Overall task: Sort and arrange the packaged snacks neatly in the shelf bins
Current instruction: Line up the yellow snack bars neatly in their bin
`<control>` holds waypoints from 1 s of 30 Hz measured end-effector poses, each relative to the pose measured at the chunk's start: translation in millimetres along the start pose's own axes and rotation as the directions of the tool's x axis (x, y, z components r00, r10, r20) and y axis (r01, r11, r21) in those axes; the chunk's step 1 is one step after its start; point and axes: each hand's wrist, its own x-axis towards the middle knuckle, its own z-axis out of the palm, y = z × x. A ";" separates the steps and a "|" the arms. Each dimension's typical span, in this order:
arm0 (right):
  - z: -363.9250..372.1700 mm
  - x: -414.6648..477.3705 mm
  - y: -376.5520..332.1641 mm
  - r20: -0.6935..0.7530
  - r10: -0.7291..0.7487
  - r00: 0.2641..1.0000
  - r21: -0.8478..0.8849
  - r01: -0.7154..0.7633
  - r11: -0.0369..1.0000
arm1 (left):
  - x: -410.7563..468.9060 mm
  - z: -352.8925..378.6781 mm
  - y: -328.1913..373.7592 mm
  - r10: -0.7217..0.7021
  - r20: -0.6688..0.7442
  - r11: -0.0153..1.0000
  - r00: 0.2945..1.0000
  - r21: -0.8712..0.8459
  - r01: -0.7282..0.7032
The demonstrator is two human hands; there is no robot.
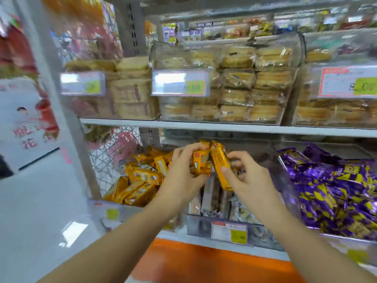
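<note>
An orange snack packet (201,159) is gripped in the left hand (181,176), with the fingers curled over its top and the thumb beneath. A second orange packet (219,164) is pinched by the right hand (253,178), the thumb pressed on its face and the fingers bent behind it. The two packets are held upright and touching each other, above the lower shelf and just under the upper shelf board (204,124).

Directly below the hands, pale wrapped bars (212,198) are stood on end in a clear middle bin (197,223), on whose front a price label (229,231) is fixed. To the left, a heap of matching orange packets (140,180) is seen lying at mixed angles beside a wire mesh panel (106,160). To the right, purple packets (336,190) are piled in a neighbouring bin. On the upper shelf, stacked pastry packs (265,78) are kept in clear bins fronted by a blurred price tag (180,82). An orange base (204,260) is seen under the lower shelf
</note>
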 end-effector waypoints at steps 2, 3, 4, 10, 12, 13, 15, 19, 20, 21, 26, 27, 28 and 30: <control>22.5 7.8 -17.1 0.041 -0.062 0.997 -0.009 0.062 0.998 | -7.0 -26.0 -12.1 0.009 -0.060 1.000 0.998 -0.009 -0.009; 34.3 12.6 -24.8 0.052 -0.096 0.994 -0.016 0.097 0.995 | -10.6 -38.8 -19.3 0.005 -0.085 1.000 0.996 -0.007 -0.005; 45.8 17.6 -32.9 0.066 -0.124 0.990 -0.027 0.126 0.992 | -13.7 -51.1 -27.3 0.006 -0.108 1.000 0.994 0.019 -0.004; 108.0 43.7 -61.1 0.160 -0.145 0.976 -0.143 0.168 0.975 | -27.0 -101.9 -77.2 -0.009 0.024 0.964 1.000 0.266 0.002; 116.5 44.5 -58.0 0.258 -0.094 0.961 -0.266 0.164 0.950 | -31.5 -107.8 -90.4 -0.109 0.196 0.958 0.975 0.282 0.050; 118.4 44.2 -54.9 0.293 -0.081 0.952 -0.326 0.180 0.928 | -33.8 -109.8 -94.4 -0.154 0.281 0.960 0.947 0.269 0.076; 118.1 43.6 -48.7 0.316 -0.082 0.945 -0.393 0.209 0.896 | -35.7 -111.9 -101.4 -0.199 0.396 0.950 0.897 0.304 0.076; 119.1 50.7 -42.9 0.339 -0.078 0.938 -0.442 0.232 0.867 | -29.9 -112.5 -103.5 -0.200 0.420 0.936 0.885 0.350 0.045; 121.3 53.1 -43.1 0.353 -0.080 0.932 -0.444 0.242 0.863 | -26.6 -114.0 -103.6 -0.194 0.395 0.936 0.898 0.350 0.049; 124.0 55.8 -44.1 0.366 -0.087 0.927 -0.444 0.256 0.859 | -22.5 -116.6 -103.3 -0.197 0.365 0.934 0.910 0.353 0.061; 154.0 71.1 -62.6 0.422 -0.180 0.889 -0.361 0.346 0.866 | -8.1 -142.9 -118.9 -0.325 -0.002 0.922 0.946 0.224 0.317; 163.0 75.1 -68.6 0.435 -0.192 0.880 -0.326 0.353 0.877 | -9.2 -147.0 -125.9 -0.350 -0.099 0.909 0.931 0.206 0.364; 173.0 79.5 -73.9 0.453 -0.196 0.870 -0.300 0.356 0.885 | -11.6 -150.4 -132.5 -0.373 -0.178 0.894 0.911 0.193 0.404; 195.2 91.2 -81.6 0.508 -0.182 0.842 -0.280 0.362 0.889 | -18.4 -155.8 -144.7 -0.400 -0.270 0.876 0.876 0.168 0.452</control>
